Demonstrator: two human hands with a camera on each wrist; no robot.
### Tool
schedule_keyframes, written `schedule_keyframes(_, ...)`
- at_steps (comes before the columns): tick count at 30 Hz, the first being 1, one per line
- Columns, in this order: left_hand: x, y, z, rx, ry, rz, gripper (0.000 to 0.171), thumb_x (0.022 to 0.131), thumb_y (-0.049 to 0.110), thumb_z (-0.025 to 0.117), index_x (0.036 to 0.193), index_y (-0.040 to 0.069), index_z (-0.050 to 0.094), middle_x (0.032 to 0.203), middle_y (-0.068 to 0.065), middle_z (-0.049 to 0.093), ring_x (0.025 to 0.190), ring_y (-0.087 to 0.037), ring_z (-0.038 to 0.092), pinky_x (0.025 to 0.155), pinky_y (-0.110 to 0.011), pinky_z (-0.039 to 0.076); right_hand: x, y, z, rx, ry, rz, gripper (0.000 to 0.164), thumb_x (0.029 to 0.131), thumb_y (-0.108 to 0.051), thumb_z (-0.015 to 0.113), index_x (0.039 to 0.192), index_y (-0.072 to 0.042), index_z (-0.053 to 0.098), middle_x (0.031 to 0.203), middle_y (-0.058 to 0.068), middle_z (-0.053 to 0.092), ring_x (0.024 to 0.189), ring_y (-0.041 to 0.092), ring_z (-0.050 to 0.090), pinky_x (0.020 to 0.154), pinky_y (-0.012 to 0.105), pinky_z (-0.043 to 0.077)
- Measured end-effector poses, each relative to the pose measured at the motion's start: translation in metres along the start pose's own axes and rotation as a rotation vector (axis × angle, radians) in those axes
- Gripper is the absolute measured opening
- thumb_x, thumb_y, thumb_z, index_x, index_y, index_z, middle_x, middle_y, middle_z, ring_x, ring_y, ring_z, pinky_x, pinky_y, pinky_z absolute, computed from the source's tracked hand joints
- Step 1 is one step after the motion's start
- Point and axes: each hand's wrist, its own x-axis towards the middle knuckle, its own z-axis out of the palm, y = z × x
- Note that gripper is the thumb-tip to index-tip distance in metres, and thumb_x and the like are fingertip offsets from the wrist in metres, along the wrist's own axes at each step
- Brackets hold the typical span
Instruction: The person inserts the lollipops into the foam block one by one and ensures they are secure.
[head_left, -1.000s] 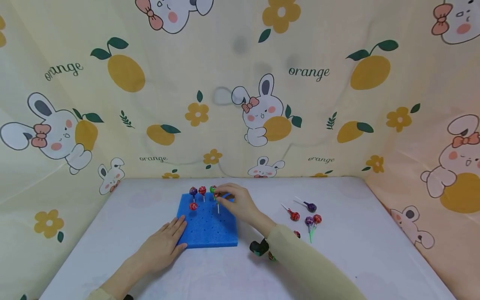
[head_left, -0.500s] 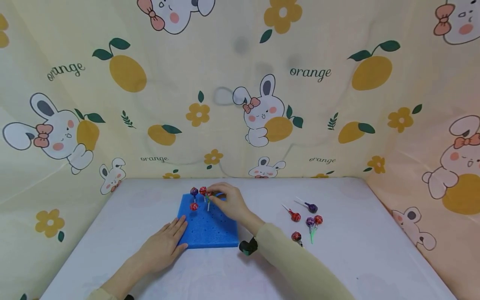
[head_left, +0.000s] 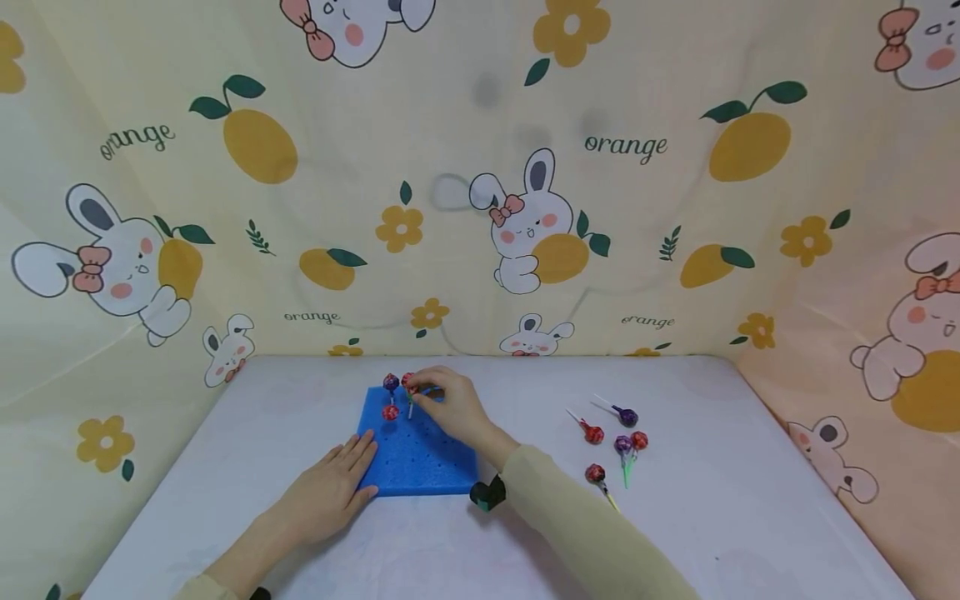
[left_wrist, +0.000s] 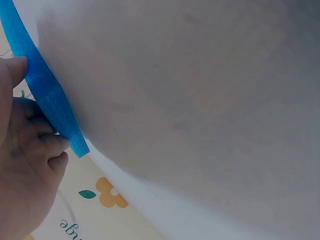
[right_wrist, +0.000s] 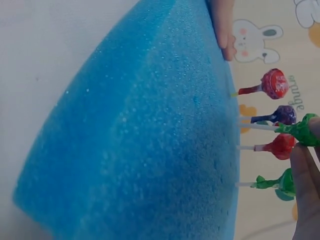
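Observation:
My left hand (head_left: 326, 479) rests on the left edge of a blue foam board (head_left: 431, 475), fingers extended; the left wrist view shows its thumb and fingers touching the foam's side (left_wrist: 52, 95). Over the board's back part, my right hand (head_left: 453, 408) pinches a green-wrapped lollipop (right_wrist: 302, 131) between thumb and fingers, its white stick pointing at the foam. Whether the stick tip is in the foam I cannot tell. Standing in the board are a purple lollipop (head_left: 391, 382), a front red lollipop (head_left: 390, 412), another red lollipop (right_wrist: 283, 146) and a green lollipop (right_wrist: 286, 182).
Right of the board, several lollipops lie on the white table (head_left: 675, 533): a dark purple one (head_left: 626, 416), a red one (head_left: 592, 434), a purple one (head_left: 623, 445), another red one (head_left: 639, 439) and a dark red one (head_left: 595, 473). A patterned cloth (head_left: 450, 125) hangs behind.
My right hand has moved left across the board's back part with the lollipop. The dark red lollipop on the table has come out from behind my right sleeve. My left hand stays on the board.

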Motion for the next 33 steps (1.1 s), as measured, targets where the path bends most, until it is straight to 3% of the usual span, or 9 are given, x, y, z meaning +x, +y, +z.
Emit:
schedule_keyframes(15,-0.0015,0.0015,-0.0041,0.001,0.008,0.011,0.067,0.109,0.039,0.053,0.156,-0.007,0.04,0.165,-0.026,0.032,0.152,-0.044,0.031,0.122,-0.059,0.031,0.0006,-0.0012,0.0031,-0.076,-0.016,-0.023,0.026,0.099,-0.01,0.072,0.124,-0.006,0.076,0.13,0.005,0.069,0.116,0.02,0.067,0.092,0.021,0.058)
schedule_keyframes(23,-0.0018,0.0025,-0.0041,-0.005,-0.003,0.005,0.067,0.109,0.039,0.053,0.156,-0.006,0.039,0.166,-0.026,0.03,0.153,-0.044,0.03,0.123,-0.059,0.031,-0.0027,0.0021,0.0049,-0.136,-0.034,-0.033,0.025,0.1,-0.012,0.072,0.124,-0.014,0.078,0.128,0.001,0.071,0.12,0.018,0.066,0.094,0.023,0.057)
schedule_keyframes(33,-0.0028,0.0043,-0.0053,0.002,0.001,-0.004,0.067,0.109,0.038,0.054,0.156,-0.007,0.04,0.165,-0.026,0.031,0.153,-0.044,0.031,0.122,-0.059,0.031,-0.0026,0.005,0.005,-0.129,-0.043,-0.032,0.026,0.1,-0.012,0.072,0.125,-0.016,0.078,0.121,-0.002,0.073,0.114,0.013,0.067,0.095,0.021,0.056)
